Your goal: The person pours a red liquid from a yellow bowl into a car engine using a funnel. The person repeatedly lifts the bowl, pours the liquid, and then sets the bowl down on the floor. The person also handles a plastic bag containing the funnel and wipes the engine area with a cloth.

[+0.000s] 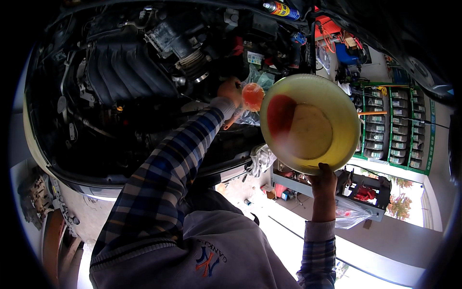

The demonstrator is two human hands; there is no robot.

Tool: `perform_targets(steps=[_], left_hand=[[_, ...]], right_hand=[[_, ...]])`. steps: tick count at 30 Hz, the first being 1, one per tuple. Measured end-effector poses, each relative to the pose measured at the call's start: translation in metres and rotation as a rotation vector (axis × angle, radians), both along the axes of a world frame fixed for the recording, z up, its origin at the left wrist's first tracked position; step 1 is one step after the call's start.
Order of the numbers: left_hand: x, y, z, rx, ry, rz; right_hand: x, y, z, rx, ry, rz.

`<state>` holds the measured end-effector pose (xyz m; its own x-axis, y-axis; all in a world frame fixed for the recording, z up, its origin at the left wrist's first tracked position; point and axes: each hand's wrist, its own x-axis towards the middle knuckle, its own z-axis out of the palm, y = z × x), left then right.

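My right hand (323,182) grips the near rim of a pale yellow-green plastic basin (344,120), thumb over the edge. The basin is tilted to the left, and red liquid (281,115) has pooled against its left wall. Right beside that wall is a round, orange-red opening (252,97), like a funnel or cut bottle top; whether the basin touches it I cannot tell. My left hand (230,91) is closed at this round piece, its fingers partly hidden. Crumpled clear plastic (260,77) lies around it, over the engine bay (159,125).
A ribbed black engine cover (127,70) fills the bay's left side. A spray can (281,9) lies at the far edge. A grey-white rag (261,160) hangs over the front bumper. To the right stand a green rack of dark packages (398,127) and a metal bench (308,185).
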<state>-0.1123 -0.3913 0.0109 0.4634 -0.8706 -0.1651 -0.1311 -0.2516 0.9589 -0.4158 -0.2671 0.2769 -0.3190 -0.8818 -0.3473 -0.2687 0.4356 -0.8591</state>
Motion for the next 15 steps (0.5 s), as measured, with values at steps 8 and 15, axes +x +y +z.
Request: perform_targets(steps=[8, 15], left_hand=[[0.003, -0.007, -0.004, -0.025, -0.02, -0.01], [0.003, -0.005, 0.003, -0.029, 0.033, -0.05]], right_hand=[[0.003, -0.008, -0.002, 0.016, -0.181, -0.129], [-0.006, -0.014, -0.003, 0.001, -0.087, -0.058]])
